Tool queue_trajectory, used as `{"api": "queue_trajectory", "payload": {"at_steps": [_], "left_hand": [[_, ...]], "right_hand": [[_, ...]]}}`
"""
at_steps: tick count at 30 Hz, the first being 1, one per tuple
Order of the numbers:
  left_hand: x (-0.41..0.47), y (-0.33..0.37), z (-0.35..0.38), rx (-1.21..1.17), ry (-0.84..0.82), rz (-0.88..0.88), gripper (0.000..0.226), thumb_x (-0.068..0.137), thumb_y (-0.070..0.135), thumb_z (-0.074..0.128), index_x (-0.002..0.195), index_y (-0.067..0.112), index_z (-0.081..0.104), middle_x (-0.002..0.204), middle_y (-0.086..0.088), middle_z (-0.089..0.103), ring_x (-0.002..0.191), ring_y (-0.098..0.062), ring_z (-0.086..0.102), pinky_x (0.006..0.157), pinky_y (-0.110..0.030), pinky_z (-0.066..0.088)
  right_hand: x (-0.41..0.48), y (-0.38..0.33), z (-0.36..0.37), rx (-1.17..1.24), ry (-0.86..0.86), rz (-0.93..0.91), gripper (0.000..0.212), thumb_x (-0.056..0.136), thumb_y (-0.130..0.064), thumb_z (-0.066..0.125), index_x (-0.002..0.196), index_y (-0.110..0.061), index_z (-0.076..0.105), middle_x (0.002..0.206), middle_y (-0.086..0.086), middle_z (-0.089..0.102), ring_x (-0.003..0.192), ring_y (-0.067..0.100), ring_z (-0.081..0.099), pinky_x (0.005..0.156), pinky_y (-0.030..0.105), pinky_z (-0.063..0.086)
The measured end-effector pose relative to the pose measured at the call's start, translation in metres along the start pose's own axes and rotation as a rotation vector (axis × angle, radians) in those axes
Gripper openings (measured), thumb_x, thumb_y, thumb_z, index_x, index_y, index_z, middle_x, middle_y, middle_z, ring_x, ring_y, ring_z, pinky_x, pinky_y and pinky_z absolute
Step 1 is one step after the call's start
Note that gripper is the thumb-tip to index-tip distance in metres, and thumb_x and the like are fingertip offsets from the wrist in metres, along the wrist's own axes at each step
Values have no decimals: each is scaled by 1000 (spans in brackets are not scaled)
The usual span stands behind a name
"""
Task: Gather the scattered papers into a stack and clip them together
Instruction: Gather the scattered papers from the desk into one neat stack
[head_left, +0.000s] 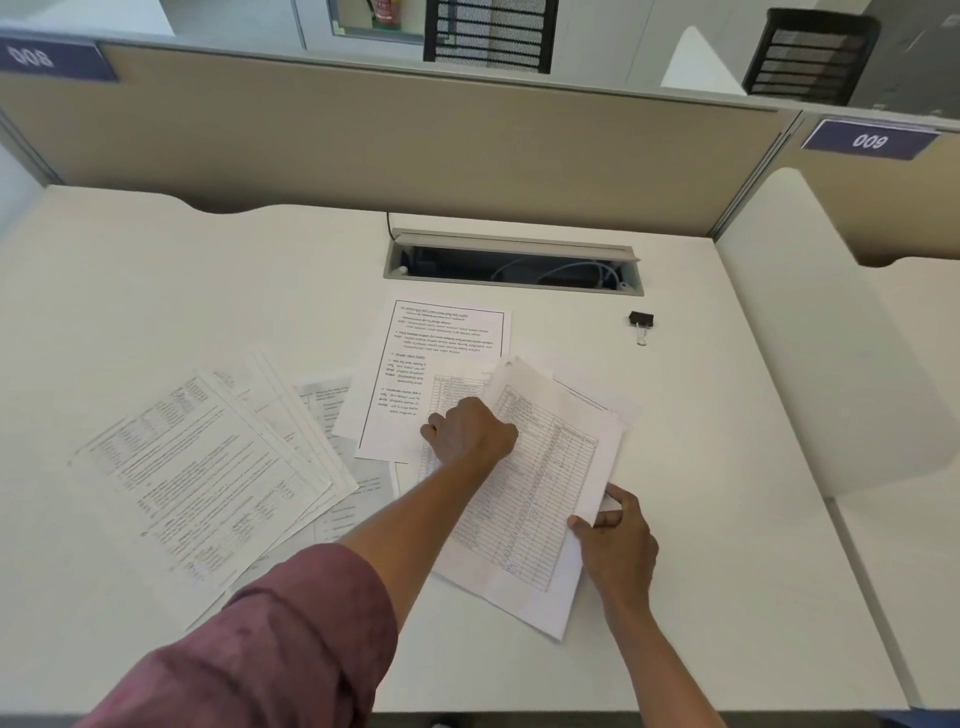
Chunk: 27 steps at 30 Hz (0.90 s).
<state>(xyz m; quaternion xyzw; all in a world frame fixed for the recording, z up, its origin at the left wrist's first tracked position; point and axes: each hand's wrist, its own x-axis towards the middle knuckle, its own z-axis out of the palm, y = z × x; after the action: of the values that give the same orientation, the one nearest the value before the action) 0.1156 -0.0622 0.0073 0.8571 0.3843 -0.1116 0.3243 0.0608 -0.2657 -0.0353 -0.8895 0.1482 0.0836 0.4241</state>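
Observation:
Several printed papers lie scattered on the white desk. A fanned group of forms is at the left, and a bordered text sheet lies in the middle. My right hand pinches the right edge of a table sheet, which is tilted and partly lifted. My left hand reaches under that sheet's top left side, fingers curled on the papers beneath; I cannot tell whether it grips one. A black binder clip lies apart at the back right, touched by neither hand.
An open cable tray is set into the desk behind the papers. A beige partition closes the back, and a white divider stands along the right side. The desk's front edge is just below my arms.

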Motion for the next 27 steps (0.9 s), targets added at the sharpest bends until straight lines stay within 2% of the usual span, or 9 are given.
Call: {"api": "queue_trajectory", "payload": {"at_steps": [4, 8, 12, 15, 16, 18, 20, 24, 27], "left_hand": [[5, 2, -9, -235, -173, 14, 42, 78, 29, 93, 107, 8, 72, 109, -9, 77, 102, -31, 74, 96, -47, 62], [-6, -5, -23, -380, -224, 185, 32, 85, 19, 89, 113, 13, 75, 111, -8, 80, 98, -28, 78, 90, -50, 67], [-30, -14, -41, -514, -228, 381, 22, 90, 19, 85, 109, 20, 73, 110, 0, 82, 98, -22, 80, 91, -53, 66], [-46, -21, -54, -629, -294, 460, 23, 93, 17, 82, 114, 16, 74, 111, -1, 83, 103, -23, 80, 96, -56, 64], [-50, -23, -58, -660, -301, 483, 24, 94, 16, 82, 116, 14, 73, 114, -4, 82, 106, -26, 79, 97, -58, 63], [-58, -25, -63, -709, -287, 533, 26, 95, 17, 81, 118, 10, 72, 117, -11, 79, 110, -33, 76, 96, -63, 61], [-65, -22, -67, -729, -235, 586, 25, 96, 19, 80, 116, 7, 71, 114, -15, 76, 107, -37, 73, 91, -66, 60], [-80, -4, -76, -802, -141, 644, 24, 100, 19, 75, 122, 27, 70, 117, 0, 76, 108, -23, 73, 92, -50, 67], [-85, 7, -78, -867, -90, 687, 31, 100, 17, 73, 130, 22, 70, 122, -1, 76, 111, -24, 72, 92, -40, 68]], "right_hand": [[3, 1, -3, 54, -7, 35, 55, 82, -17, 90, 129, -18, 63, 88, -3, 72, 89, 25, 66, 83, 36, 49], [6, 9, -7, 206, -3, 105, 34, 84, -30, 89, 113, -23, 71, 88, -4, 79, 92, 23, 76, 88, 48, 62], [5, 9, -19, 328, 59, 90, 52, 80, -34, 93, 124, -20, 68, 105, 1, 76, 95, 19, 73, 87, 41, 60], [6, -2, -38, 595, 25, 19, 61, 81, -13, 91, 135, -16, 61, 122, -1, 72, 111, 17, 69, 94, 33, 58], [7, -9, -47, 636, -20, -23, 56, 83, -5, 87, 133, -13, 62, 121, -5, 75, 109, 12, 70, 92, 26, 58], [6, -28, -66, 656, -80, -110, 37, 77, -1, 86, 110, -5, 70, 97, -12, 82, 88, 2, 73, 79, 15, 56], [6, -48, -80, 688, -70, -157, 26, 68, -9, 88, 87, -4, 71, 76, -13, 79, 71, 3, 70, 71, 18, 55], [-1, -82, -102, 755, 14, -284, 12, 80, -4, 85, 81, -14, 80, 84, -14, 82, 82, 5, 71, 77, 18, 59], [-8, -94, -112, 765, 79, -360, 16, 82, -5, 86, 78, -19, 82, 87, -18, 82, 84, 4, 72, 77, 15, 59]]}}
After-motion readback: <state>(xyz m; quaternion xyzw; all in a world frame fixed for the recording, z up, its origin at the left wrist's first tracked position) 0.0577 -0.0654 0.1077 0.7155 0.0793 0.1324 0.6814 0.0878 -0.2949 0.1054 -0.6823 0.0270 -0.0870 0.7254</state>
